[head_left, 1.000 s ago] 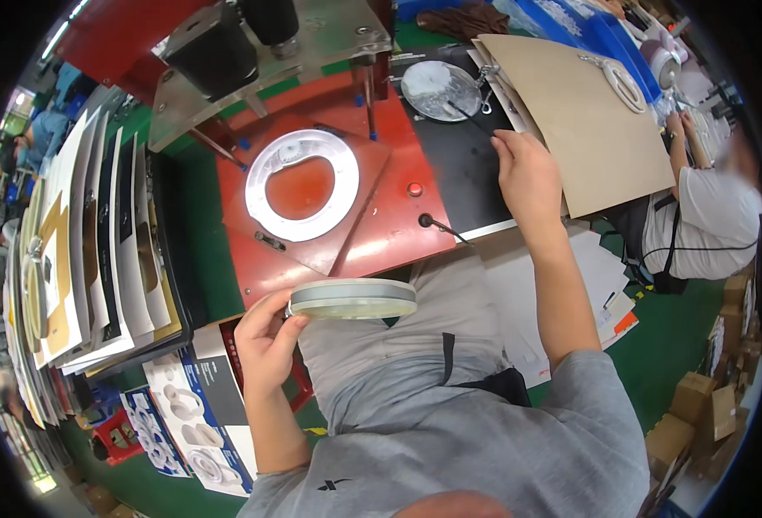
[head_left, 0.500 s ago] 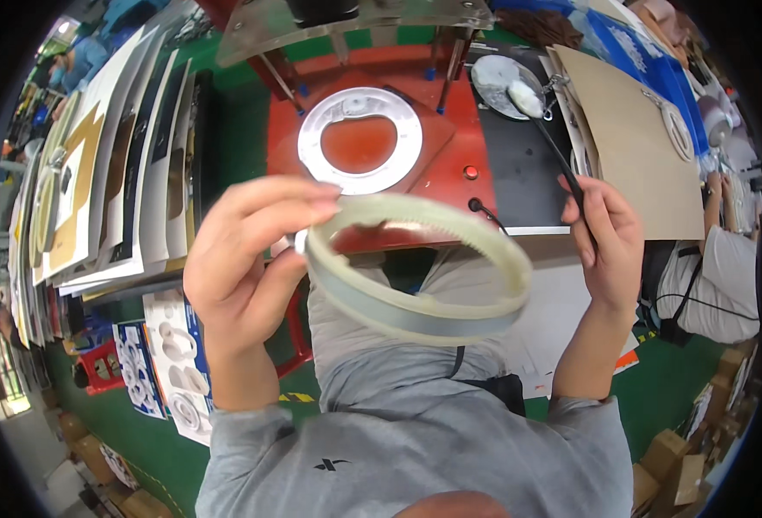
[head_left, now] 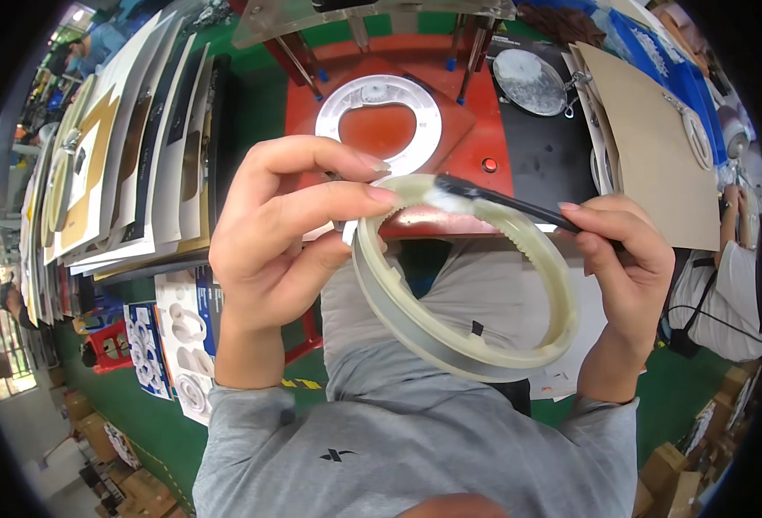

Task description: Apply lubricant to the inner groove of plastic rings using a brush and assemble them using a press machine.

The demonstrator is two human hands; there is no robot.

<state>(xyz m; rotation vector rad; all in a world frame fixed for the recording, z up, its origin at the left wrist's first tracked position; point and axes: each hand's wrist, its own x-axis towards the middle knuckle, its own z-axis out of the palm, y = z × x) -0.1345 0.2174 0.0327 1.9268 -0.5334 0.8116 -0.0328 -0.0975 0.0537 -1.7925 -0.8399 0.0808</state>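
Observation:
My left hand pinches the far left edge of a cream plastic ring gear, which has teeth on its inside and a grey outer band. The ring is held tilted in the air above my lap. In my right hand is a black-handled brush, its tip loaded with white paste. That tip is at the far inner rim of the ring, by the teeth; whether it touches cannot be told for sure. Beyond the ring, a white flat ring-shaped part lies on the red base.
A press with a red base and metal posts stands ahead, a red button on it. Right of it is a round dish with white paste. Cardboard sheets stand at right, stacked boards at left.
The brush has come left from above the paste dish to the ring's far inner rim, carrying white paste. My left hand has shifted right a little, and the ring has tilted to show more of its opening.

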